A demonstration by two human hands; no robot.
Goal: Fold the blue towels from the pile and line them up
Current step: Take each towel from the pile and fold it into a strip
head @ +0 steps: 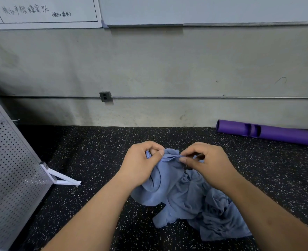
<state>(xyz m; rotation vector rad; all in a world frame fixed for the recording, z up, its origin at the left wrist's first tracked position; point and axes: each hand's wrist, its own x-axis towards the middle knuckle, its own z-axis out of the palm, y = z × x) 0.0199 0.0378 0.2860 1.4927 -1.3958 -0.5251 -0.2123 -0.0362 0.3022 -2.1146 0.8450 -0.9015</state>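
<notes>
Blue towels (185,196) lay crumpled in a loose pile at the frame's lower centre, one hem lifted taut.

Speckled black floor (99,160): blue towel pile (203,211), purple tube (269,133).

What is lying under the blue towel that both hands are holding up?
Under the held towel lies the crumpled pile of blue towels, on the black speckled floor. Anything beneath the pile is covered.
</notes>
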